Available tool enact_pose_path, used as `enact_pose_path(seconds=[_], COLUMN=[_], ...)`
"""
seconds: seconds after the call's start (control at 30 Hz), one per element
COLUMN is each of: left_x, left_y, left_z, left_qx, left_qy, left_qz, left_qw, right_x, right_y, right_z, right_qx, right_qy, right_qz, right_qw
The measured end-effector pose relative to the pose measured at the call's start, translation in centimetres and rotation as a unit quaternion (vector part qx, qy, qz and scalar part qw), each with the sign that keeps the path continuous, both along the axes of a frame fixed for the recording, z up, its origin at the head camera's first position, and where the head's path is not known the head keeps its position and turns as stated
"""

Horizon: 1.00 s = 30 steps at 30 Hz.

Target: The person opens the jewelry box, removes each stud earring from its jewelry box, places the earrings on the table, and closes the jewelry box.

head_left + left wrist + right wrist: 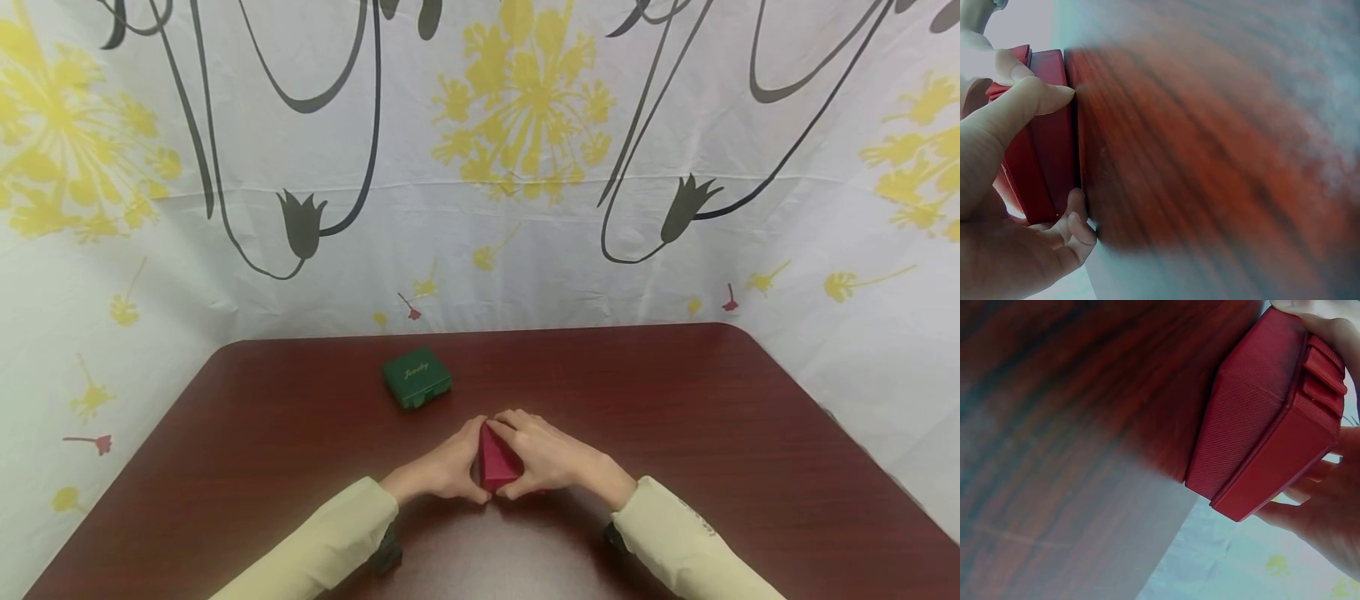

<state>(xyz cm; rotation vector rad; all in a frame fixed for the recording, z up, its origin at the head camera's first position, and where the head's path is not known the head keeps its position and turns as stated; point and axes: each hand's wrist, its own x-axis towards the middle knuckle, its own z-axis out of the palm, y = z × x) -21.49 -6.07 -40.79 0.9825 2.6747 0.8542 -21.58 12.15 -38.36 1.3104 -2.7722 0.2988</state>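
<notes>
A small red gift box (497,465) with a ribbon bow on its lid stands on the table between both hands. From the left side, my left hand (444,468) holds it, thumb on the near face and fingers at the far end. My right hand (558,454) grips the same box from the other side, thumb and fingertips spread across it. In the left wrist view the box's side (1054,144) shows a seam between lid and base. The right wrist view shows the red lid (1279,465) on the base, with the box looking closed.
A green box (417,377) marked "Jewelry" lies farther back and left of the hands. The dark red-brown wooden table (637,383) has rounded far corners. A white patterned cloth (517,275) hangs behind it and along the sides.
</notes>
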Motion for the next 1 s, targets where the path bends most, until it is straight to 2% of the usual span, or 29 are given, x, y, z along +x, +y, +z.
enact_pose_path(seconds=[0.77, 1.0], left_x=[-0.06, -0.04], left_y=[0.04, 0.13], left_z=[0.13, 0.10], left_qx=[-0.006, -0.007], left_qy=[-0.006, 0.009], left_qz=[0.007, 0.003], left_qw=[0.9999, 0.9999], right_x=[0.13, 0.42], right_y=[0.04, -0.70], right_z=[-0.26, 0.18], right_qx=[-0.004, 0.026], right_qy=[0.042, 0.034], right_qz=[0.014, -0.002], right_qw=[0.9990, 0.9991])
